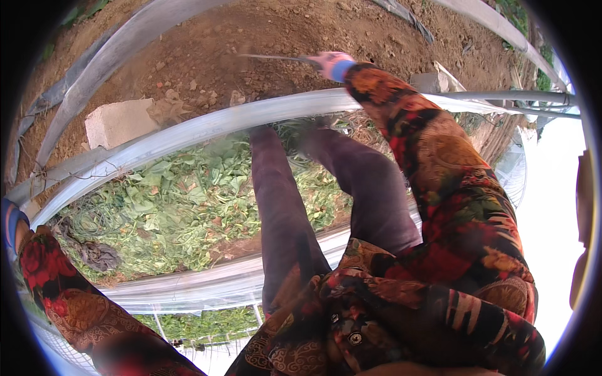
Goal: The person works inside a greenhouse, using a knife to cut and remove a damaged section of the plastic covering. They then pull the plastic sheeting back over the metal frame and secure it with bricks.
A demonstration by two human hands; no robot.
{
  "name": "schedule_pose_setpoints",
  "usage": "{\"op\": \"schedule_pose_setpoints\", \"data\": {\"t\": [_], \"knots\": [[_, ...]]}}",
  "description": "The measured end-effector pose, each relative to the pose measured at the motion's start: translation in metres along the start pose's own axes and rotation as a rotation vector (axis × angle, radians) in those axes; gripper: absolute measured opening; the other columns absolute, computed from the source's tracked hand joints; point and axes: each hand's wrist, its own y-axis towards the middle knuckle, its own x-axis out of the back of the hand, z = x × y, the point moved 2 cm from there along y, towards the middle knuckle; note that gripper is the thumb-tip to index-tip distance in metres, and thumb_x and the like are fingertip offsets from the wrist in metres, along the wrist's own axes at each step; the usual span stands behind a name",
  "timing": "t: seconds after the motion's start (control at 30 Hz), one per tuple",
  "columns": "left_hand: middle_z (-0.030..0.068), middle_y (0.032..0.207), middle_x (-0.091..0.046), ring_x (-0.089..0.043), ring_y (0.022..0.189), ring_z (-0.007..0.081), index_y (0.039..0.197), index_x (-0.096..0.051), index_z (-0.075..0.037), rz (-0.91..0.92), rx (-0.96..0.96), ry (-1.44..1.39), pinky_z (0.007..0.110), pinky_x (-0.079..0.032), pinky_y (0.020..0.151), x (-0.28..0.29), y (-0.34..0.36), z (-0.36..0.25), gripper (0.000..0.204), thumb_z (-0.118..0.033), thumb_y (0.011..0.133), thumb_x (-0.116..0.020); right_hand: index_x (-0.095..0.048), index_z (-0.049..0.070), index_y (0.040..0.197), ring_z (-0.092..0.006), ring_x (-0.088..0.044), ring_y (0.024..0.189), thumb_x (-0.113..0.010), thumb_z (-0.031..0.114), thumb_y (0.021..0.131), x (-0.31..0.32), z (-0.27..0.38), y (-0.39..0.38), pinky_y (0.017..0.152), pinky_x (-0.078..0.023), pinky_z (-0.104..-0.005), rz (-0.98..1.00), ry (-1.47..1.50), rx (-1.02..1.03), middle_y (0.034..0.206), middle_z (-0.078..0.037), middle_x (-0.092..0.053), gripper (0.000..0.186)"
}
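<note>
My right hand (328, 64), with a blue cuff at the wrist, reaches far forward over the brown soil. Its fingers are closed around a thin, straight grey tool (276, 57) that points left. Motion blurs the tool's tip, so I cannot make out whether it is a blade or a rod. At the far left rim, close to the end of the plastic-covered edge, is my left hand (14, 224), also with blue at it. Most of that hand is cut off and its fingers are hidden. Both arms wear dark sleeves with red and orange flowers.
Clear plastic sheeting (207, 127) curves across in front of my legs. A pale block (119, 123) sits beyond it at left, a greyer block (430, 83) at right. Grey pipes (94, 69) arch over the soil (207, 47). Cut green leaves (182, 200) cover the ground around my feet.
</note>
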Motion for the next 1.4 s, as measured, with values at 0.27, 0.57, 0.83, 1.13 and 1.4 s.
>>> {"op": "schedule_pose_setpoints", "data": {"t": [0.27, 0.57, 0.83, 1.13, 1.4], "knots": [[0.0197, 0.114, -0.050, -0.050, 0.101, 0.0295, 0.114, -0.048, 0.003, 0.013, -0.050, -0.012, 0.033, -0.040, 0.088, 0.005, -0.024, -0.006, 0.046, -0.032, 0.084, -0.049, -0.030, 0.035, 0.130, -0.0263, -0.058, 0.089, -0.047, 0.016, 0.077, -0.076, -0.020, 0.027, 0.080, -0.045, -0.0379, 0.131, 0.163, -0.240, 0.104, -0.014, -0.057, 0.059], [0.0223, 0.117, -0.046, -0.048, 0.105, 0.0310, 0.117, -0.044, 0.004, 0.111, -0.403, 0.403, 0.037, -0.039, 0.091, 0.026, -0.193, 0.022, 0.048, -0.032, 0.086, -0.046, -0.033, 0.033, 0.129, -0.0262, -0.052, 0.105, -0.048, 0.009, 0.073, -0.108, -0.198, -0.110, 0.090, -0.040, -0.0391, 0.253, -0.028, -0.465, 0.114, -0.010, -0.054, 0.063], [0.0150, 0.086, -0.060, -0.057, 0.086, 0.0277, 0.098, -0.059, -0.008, 1.726, -0.131, -0.368, 0.034, -0.043, 0.077, -0.079, -0.616, -0.145, 0.044, -0.046, 0.081, -0.045, -0.032, 0.034, 0.128, -0.0267, -0.057, 0.091, -0.047, 0.026, 0.080, -0.055, -0.204, -0.117, 0.080, -0.044, -0.0378, 0.030, -0.134, -0.216, 0.099, -0.013, -0.058, 0.051], [0.0155, 0.092, -0.060, -0.058, 0.084, 0.0306, 0.116, -0.049, -0.011, 1.596, -0.412, 0.055, 0.039, -0.045, 0.074, -0.146, -0.641, -0.085, 0.046, -0.044, 0.085, -0.038, -0.046, 0.029, 0.119, -0.0303, -0.058, 0.082, -0.045, 0.029, 0.081, -0.006, -0.075, 0.079, 0.073, -0.045, -0.0396, -0.440, 0.421, -0.151, 0.094, -0.012, -0.060, 0.038], [0.0152, 0.112, -0.050, -0.056, 0.087, 0.0335, 0.128, -0.030, -0.022, 1.865, -0.422, 0.020, 0.040, -0.046, 0.073, -0.152, -0.669, -0.088, 0.045, -0.014, 0.084, -0.039, -0.047, 0.028, 0.119, -0.0295, -0.056, 0.092, -0.051, 0.027, 0.079, -0.128, -0.204, 0.016, 0.080, -0.044, -0.0370, -0.386, 0.322, -0.222, 0.100, -0.014, -0.058, 0.040]]}}
